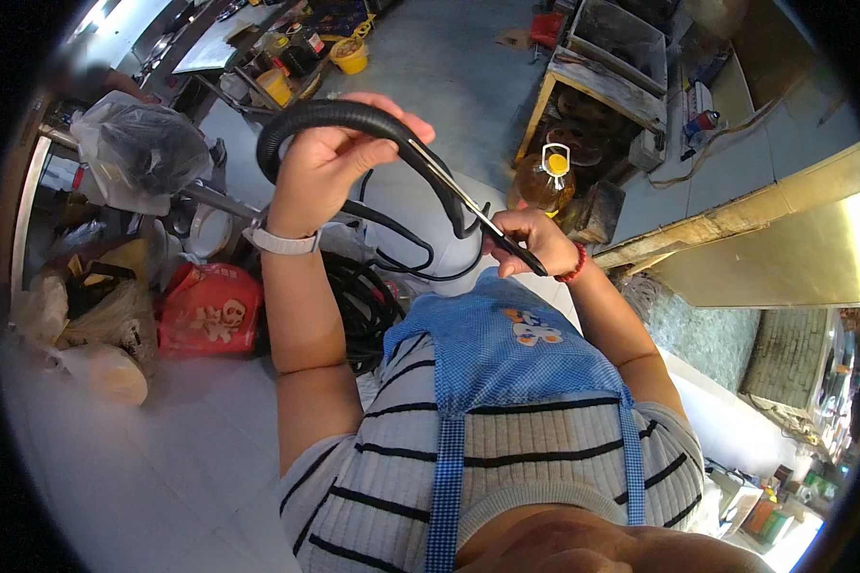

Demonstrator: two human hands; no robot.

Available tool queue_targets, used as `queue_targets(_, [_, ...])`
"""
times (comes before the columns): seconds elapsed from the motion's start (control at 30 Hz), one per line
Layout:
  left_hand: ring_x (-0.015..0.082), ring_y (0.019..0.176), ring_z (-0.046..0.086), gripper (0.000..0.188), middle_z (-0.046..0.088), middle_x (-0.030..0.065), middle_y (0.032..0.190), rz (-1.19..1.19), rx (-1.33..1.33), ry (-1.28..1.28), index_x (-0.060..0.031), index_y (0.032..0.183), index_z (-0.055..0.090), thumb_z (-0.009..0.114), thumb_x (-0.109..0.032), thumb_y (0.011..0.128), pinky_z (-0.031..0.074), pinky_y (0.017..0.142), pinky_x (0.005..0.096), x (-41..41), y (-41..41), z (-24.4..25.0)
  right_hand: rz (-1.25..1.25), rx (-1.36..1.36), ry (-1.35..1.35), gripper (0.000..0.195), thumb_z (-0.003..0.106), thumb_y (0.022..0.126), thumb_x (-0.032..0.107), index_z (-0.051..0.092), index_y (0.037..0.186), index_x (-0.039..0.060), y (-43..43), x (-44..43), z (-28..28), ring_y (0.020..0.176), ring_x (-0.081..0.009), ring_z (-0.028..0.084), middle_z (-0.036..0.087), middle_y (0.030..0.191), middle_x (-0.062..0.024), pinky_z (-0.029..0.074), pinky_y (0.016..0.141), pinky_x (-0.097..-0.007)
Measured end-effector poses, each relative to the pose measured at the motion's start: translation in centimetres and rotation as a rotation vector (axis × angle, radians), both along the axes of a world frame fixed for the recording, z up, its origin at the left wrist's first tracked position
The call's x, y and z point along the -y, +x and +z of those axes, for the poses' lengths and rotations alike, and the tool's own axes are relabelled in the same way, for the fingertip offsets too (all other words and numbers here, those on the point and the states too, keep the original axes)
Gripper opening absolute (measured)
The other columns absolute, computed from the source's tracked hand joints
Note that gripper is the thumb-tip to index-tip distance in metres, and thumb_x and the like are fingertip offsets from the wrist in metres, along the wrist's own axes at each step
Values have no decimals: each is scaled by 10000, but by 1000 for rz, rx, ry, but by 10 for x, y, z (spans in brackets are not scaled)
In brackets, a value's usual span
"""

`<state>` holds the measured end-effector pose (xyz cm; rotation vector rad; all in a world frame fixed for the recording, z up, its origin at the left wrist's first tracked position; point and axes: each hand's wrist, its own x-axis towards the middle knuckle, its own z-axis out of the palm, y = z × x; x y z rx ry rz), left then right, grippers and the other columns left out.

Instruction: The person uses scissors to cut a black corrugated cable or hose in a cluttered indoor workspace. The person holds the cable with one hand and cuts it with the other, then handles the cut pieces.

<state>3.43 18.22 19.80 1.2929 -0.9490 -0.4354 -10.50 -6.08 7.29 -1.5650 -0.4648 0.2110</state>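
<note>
My left hand (337, 157) is raised and grips a thick black ribbed tube (315, 114), which curves round behind the wrist. My right hand (534, 243) holds what looks like scissors (459, 190) with black handles and a silver blade. The blade slants up and left, alongside the black tubing; whether it touches cannot be told. Thin black cable (430, 276) loops hang below and between the hands. Behind my left forearm lies a bundle of black cable or hose (362, 308). A blue checked apron (502, 344) covers my front.
At left are a red bag (211, 308) with a panda print and a clear plastic bag (140, 147). Another person's forearm (125, 84) shows at upper left. A yellow-capped oil jug (545, 183) stands by a wooden shelf (605, 89) at right. A yellow bucket (350, 57) is farther back.
</note>
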Motion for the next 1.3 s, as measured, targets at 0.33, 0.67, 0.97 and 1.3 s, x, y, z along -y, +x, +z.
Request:
queue_targets(0.33, [301,1057,627,252,643,213,1083,-2,-29,136,18,1149,488,544,-17,906,517,916,363,-4,-7,1,-16,122,-40,567,820,675,481,622,902,0,8,-15,13,584,-36,460,523,663,39,360,525,-199])
queue_targets(0.67, [319,1079,613,264,629,224,1113,28,22,161,15,1135,487,545,45,879,508,936,378,-6,-10,0,-51,108,-26,357,833,713,298,640,809,15,1,-14,8,567,-57,488,565,613,7,362,491,-239])
queue_targets(0.97, [278,1086,608,241,625,209,1114,-57,96,302,27,1131,463,527,36,899,498,940,350,-4,-18,-3,66,114,-89,423,823,707,379,637,858,30,13,-7,15,574,-76,495,558,626,10,371,504,-258])
queue_targets(1.3, [321,1126,578,227,598,220,1168,-61,29,306,82,1129,515,501,-11,922,472,974,404,-20,-6,0,52,-2,-55,418,810,725,386,617,838,33,7,-12,20,610,-57,464,536,643,17,366,533,-240])
